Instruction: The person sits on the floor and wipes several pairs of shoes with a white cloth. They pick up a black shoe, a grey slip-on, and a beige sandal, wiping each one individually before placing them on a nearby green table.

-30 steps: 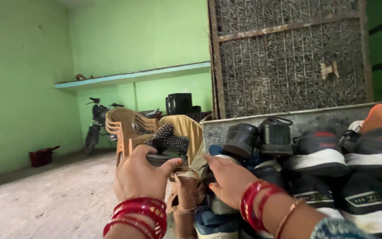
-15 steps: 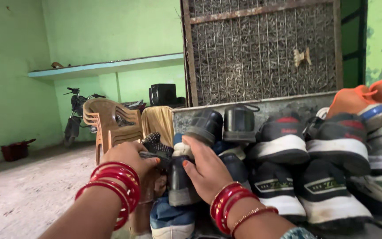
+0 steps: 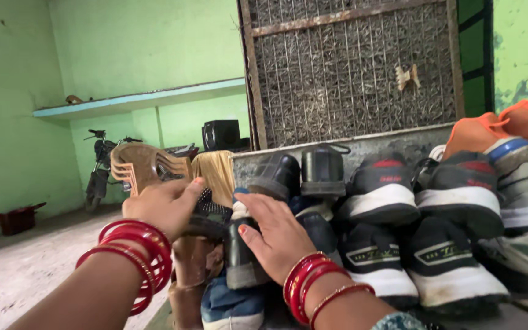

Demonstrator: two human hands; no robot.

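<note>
Two hands, each wrist ringed with red bangles, worked at the left end of a row of stacked shoes. The left hand point(image 3: 160, 205) closed around a black dotted sandal point(image 3: 206, 211), thumb laid along its top. The right hand point(image 3: 273, 235) lay open, fingers spread, flat on a dark shoe with a grey sole point(image 3: 239, 256). Below sat a brown heeled sandal point(image 3: 190, 269). Beyond stood black-and-white sports shoes point(image 3: 380, 189), stacked tan plastic chairs point(image 3: 142, 168) and a parked motorcycle point(image 3: 99, 165).
</note>
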